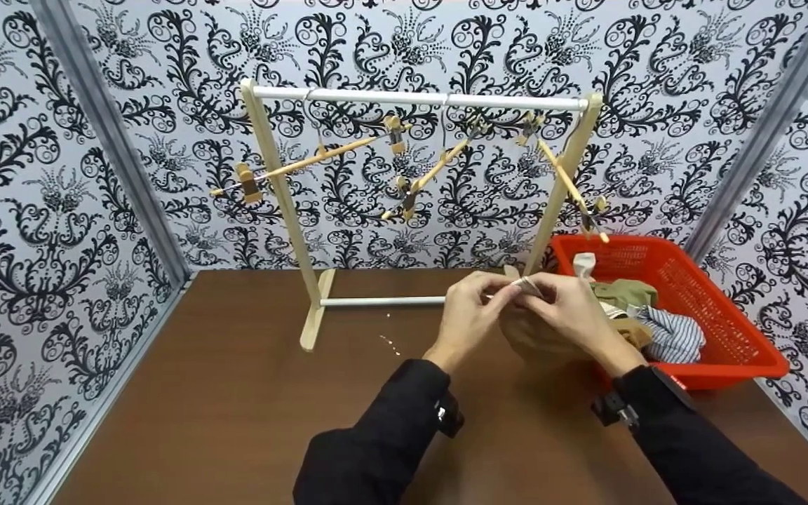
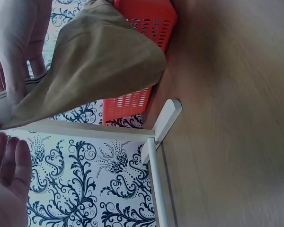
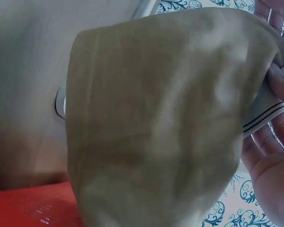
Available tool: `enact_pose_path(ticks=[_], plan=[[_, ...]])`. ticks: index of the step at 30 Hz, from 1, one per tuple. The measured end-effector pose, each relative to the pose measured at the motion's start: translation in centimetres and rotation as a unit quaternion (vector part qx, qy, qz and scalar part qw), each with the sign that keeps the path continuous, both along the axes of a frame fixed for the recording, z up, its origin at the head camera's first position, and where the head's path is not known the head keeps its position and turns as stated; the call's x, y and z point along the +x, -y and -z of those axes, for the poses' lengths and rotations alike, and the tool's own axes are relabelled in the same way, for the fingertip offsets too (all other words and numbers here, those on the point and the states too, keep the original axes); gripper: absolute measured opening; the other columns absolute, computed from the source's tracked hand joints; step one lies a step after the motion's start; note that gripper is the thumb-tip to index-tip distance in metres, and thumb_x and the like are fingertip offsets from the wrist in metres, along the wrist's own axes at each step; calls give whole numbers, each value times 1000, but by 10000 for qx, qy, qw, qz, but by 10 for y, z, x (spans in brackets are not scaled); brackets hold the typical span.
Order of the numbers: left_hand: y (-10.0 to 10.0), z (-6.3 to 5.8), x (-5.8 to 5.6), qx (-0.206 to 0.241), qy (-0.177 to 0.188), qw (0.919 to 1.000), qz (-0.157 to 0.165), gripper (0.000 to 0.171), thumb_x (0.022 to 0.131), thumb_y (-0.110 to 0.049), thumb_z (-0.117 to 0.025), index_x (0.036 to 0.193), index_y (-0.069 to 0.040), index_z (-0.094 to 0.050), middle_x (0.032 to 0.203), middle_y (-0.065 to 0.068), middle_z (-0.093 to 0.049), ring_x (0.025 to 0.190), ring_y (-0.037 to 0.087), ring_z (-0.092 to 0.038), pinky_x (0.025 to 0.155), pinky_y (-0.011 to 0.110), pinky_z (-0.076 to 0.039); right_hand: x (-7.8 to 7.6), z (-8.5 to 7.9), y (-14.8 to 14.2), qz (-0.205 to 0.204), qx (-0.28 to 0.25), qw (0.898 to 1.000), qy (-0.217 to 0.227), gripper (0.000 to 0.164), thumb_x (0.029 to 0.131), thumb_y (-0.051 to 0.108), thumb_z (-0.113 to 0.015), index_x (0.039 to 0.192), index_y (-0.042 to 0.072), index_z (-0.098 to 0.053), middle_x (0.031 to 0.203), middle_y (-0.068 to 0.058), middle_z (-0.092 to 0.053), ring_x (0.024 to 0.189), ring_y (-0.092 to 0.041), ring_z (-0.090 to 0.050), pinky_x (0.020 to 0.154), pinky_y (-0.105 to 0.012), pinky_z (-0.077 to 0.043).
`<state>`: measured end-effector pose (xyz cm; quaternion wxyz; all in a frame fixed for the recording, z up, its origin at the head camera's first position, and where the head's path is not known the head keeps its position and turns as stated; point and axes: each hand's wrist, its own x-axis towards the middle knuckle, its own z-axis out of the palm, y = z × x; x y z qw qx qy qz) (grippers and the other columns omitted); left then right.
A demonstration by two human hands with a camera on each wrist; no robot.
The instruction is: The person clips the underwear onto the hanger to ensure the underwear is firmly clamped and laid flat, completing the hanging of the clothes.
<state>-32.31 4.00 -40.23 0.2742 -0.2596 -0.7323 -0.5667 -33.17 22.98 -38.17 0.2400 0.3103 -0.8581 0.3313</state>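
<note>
My left hand [image 1: 470,312] and right hand [image 1: 576,308] are close together in front of the rack's right post, pinching the top edge of a brown cloth garment [image 2: 94,61]. Its pale inner band [image 3: 265,106] with dark stripes shows between the fingers in the right wrist view. Below the hands the cloth hangs loose, broad and slightly creased. In the left wrist view, the left hand's fingertips are at one corner of the band, while the right hand grips farther along it. The garment's exact kind is hidden by its folds.
A wooden rack with a white rod [image 1: 390,98] stands behind the hands. Three wooden hangers with clips hang from it, including a left one [image 1: 320,157]. A red basket [image 1: 734,308] at the right holds several clothes, among them a striped one [image 1: 674,337] and a green one [image 1: 625,293].
</note>
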Motion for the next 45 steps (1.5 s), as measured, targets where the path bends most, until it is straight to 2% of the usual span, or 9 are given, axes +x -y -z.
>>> enact_pose_path(ticks=[3,12,17,24,30,34,37,41,45], plan=[[3,0,1,246,104,9996,69,11,96,-17,-72,99,-7,-76,92,-1,-75,80,3,-66,73,22,-55,-2,1,1,-98,-13,9997,238,17,86,10,-82,101,6,-78,94,-2,-77,81,-17,-70,74,-21,-53],[25,-8,10,940,302,9951,89,11,97,-15,-70,99,-5,-73,85,3,-72,70,9,-60,64,24,-51,-14,15,-10,67,447,9975,545,10,87,7,-79,97,6,-77,91,-6,-76,77,-20,-69,72,-37,-57],[45,-13,15,1232,343,9917,122,12,98,-15,-69,101,-4,-72,89,6,-73,74,17,-62,67,25,-51,-15,24,-15,-15,598,9932,997,7,86,16,-82,89,13,-76,83,1,-74,71,-14,-65,65,-31,-53],[90,-11,23,1290,606,9898,-7,12,100,-13,-65,106,-3,-68,96,5,-72,81,18,-65,72,29,-55,-10,35,-16,-629,728,9803,1727,15,88,17,-81,97,7,-76,78,1,-68,64,-7,-56,56,-24,-48],[141,8,33,1001,1369,9848,-361,16,106,-14,-54,112,0,-59,99,11,-64,80,19,-59,69,30,-50,-5,55,-11,-1325,671,9715,1848,9,89,7,-77,98,7,-76,82,4,-69,71,-7,-57,64,-22,-49],[168,27,36,1075,1886,9724,-859,19,108,-13,-48,114,4,-54,107,18,-60,98,29,-57,88,40,-46,-1,72,-6,-1377,-43,9654,2214,11,90,6,-75,100,2,-75,82,0,-68,69,-7,-56,61,-20,-46],[182,43,35,1119,2284,9613,-1058,23,108,-14,-48,115,7,-54,117,21,-57,113,32,-52,101,43,-39,1,86,1,-1140,-889,9495,2784,16,93,6,-72,103,-7,-73,85,-8,-71,71,-7,-60,63,-19,-49],[190,60,34,1002,3304,9365,-618,32,100,-13,-63,124,7,-56,116,19,-64,104,28,-61,86,39,-52,3,98,10,-676,-1784,9199,3426,25,96,6,-69,111,-14,-68,90,-11,-73,71,-8,-62,62,-20,-50],[192,66,36,926,4083,9081,-5,37,95,-5,-69,128,8,-58,106,19,-71,84,27,-71,66,36,-60,5,95,15,-302,-2038,9021,3792,20,98,8,-67,103,-11,-67,75,-1,-65,54,-5,-49,47,-19,-38]])
